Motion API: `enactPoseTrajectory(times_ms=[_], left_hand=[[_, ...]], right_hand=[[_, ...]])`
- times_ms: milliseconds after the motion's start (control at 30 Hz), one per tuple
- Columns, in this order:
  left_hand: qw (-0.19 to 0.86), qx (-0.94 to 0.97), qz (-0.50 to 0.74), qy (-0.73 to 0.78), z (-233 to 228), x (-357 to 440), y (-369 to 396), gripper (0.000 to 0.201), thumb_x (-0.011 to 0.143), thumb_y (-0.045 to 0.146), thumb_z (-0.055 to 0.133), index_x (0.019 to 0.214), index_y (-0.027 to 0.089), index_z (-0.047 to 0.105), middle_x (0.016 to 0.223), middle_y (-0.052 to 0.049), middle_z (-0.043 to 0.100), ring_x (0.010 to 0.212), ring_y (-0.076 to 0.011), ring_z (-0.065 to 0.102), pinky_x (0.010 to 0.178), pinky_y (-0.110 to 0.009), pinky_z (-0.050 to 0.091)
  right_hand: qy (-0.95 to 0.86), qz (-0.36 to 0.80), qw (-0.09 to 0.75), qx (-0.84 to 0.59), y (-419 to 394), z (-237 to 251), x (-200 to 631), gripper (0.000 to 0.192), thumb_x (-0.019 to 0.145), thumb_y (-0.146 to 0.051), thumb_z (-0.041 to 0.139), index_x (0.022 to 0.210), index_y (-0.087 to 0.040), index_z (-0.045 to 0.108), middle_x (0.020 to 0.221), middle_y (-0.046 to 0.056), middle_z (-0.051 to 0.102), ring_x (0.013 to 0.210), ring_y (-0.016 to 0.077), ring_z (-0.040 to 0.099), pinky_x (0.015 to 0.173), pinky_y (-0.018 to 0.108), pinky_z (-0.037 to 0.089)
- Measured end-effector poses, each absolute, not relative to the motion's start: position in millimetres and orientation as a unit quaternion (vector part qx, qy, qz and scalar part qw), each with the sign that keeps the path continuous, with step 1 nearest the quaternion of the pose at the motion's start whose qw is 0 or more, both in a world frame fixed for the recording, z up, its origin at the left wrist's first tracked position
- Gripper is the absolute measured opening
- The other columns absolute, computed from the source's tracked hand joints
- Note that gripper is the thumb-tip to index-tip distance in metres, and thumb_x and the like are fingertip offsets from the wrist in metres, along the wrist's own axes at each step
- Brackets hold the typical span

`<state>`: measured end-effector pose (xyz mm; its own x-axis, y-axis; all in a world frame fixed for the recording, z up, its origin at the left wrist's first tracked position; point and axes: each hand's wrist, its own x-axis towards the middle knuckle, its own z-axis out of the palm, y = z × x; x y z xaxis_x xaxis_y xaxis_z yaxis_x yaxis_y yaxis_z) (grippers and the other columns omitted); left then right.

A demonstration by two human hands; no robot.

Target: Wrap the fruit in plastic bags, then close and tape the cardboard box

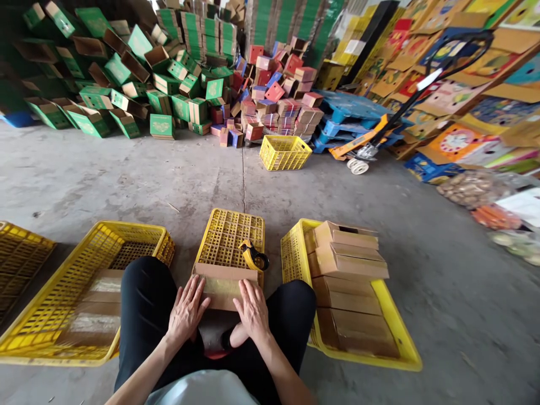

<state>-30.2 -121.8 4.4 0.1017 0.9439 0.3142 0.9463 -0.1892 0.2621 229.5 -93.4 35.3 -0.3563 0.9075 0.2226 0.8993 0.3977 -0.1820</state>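
A small brown cardboard box [224, 288] lies between my knees, at the near end of an upturned yellow crate [223, 230]. My left hand [186, 310] rests on the box's left end with fingers stretched out. On its right end, my right hand [253, 310] lies flat, fingers spread. Shiny clear tape appears to run along the box's middle. Just beyond the right hand, a yellow-and-black tape dispenser [253, 256] sits on the crate.
At my right, a yellow crate [292, 253] holds several cardboard boxes [350, 253]. The yellow crate [31, 304] at my left has a few taped boxes [95, 309]. Farther off are another yellow crate [286, 153], a pallet jack [363, 143] and piles of green boxes [162, 125].
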Motion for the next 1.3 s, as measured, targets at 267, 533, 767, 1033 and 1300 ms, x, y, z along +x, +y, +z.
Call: enactPoseTrajectory(times_ms=[267,533,767,1033,1300], left_hand=[[0.017,-0.742,-0.229,-0.629,3,-9,-123,0.079,0.105,0.052,0.049,0.169,0.020,0.015,0.172,-0.021,0.021,0.156,-0.0422,0.027,0.117,-0.062,0.039],[-0.015,-0.802,-0.210,-0.559,5,37,-131,0.086,0.095,0.064,0.060,0.165,0.021,0.031,0.174,-0.021,0.014,0.157,-0.0482,0.018,0.116,-0.065,0.037],[-0.029,-0.824,-0.181,-0.536,14,6,-130,0.074,0.102,0.057,0.053,0.164,0.024,0.033,0.170,-0.016,0.030,0.155,-0.0369,0.033,0.119,-0.052,0.040],[-0.021,-0.787,-0.161,-0.595,19,-44,-157,0.072,0.107,0.053,0.043,0.167,0.018,0.022,0.162,-0.016,0.046,0.147,-0.0320,0.047,0.119,-0.054,0.041],[-0.005,-0.758,-0.202,-0.620,6,-23,-157,0.072,0.104,0.055,0.048,0.161,0.014,0.036,0.157,-0.023,0.049,0.146,-0.0396,0.045,0.117,-0.058,0.041]], right_hand=[[-0.820,-0.022,0.153,-0.551,-92,24,255,0.064,0.109,-0.045,0.040,0.162,-0.009,0.036,0.161,0.018,0.048,0.146,0.0294,0.050,0.117,0.044,0.046],[-0.808,-0.035,0.148,-0.569,-112,19,220,0.069,0.106,-0.055,0.044,0.155,-0.006,0.047,0.158,0.023,0.049,0.149,0.0364,0.044,0.118,0.051,0.042],[-0.805,0.005,0.174,-0.568,-129,20,181,0.059,0.107,-0.048,0.046,0.157,-0.015,0.047,0.154,0.016,0.056,0.144,0.0323,0.052,0.116,0.049,0.045],[-0.803,-0.026,0.165,-0.572,-134,18,230,0.058,0.110,-0.038,0.040,0.163,-0.014,0.036,0.154,0.017,0.056,0.141,0.0320,0.055,0.117,0.048,0.043],[-0.803,-0.023,0.172,-0.570,-143,15,194,0.061,0.110,-0.046,0.039,0.161,-0.013,0.040,0.153,0.018,0.057,0.141,0.0333,0.056,0.116,0.050,0.045]])
